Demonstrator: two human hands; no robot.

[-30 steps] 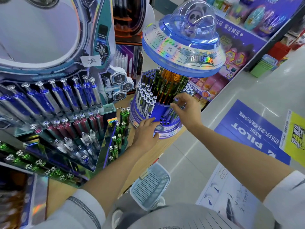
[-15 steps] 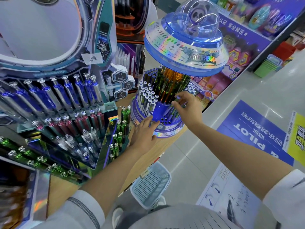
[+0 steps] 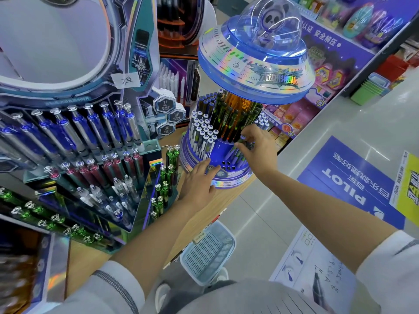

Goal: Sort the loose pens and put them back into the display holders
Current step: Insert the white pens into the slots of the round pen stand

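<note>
A round blue UFO-shaped pen holder point(image 3: 229, 181) stands on the wooden counter, with white-capped pens point(image 3: 204, 132) on its left side and dark green pens point(image 3: 233, 118) round its orange core. Several empty holes point(image 3: 226, 165) show in its front tier. My left hand point(image 3: 199, 182) rests flat against the holder's lower rim, fingers straight. My right hand point(image 3: 256, 148) reaches into the holder's right side and its fingertips pinch a blue-capped pen point(image 3: 243, 138) standing among others there.
A tiered display point(image 3: 90, 155) of blue, red, white and green pens fills the left. The holder's holographic dome point(image 3: 254, 64) overhangs the pens. A light blue basket point(image 3: 208, 250) hangs below the counter edge. Floor and shelves lie to the right.
My right hand has shifted slightly left and closed its fingertips on a pen top. My left hand stays on the holder's rim. The camera has moved a little.
</note>
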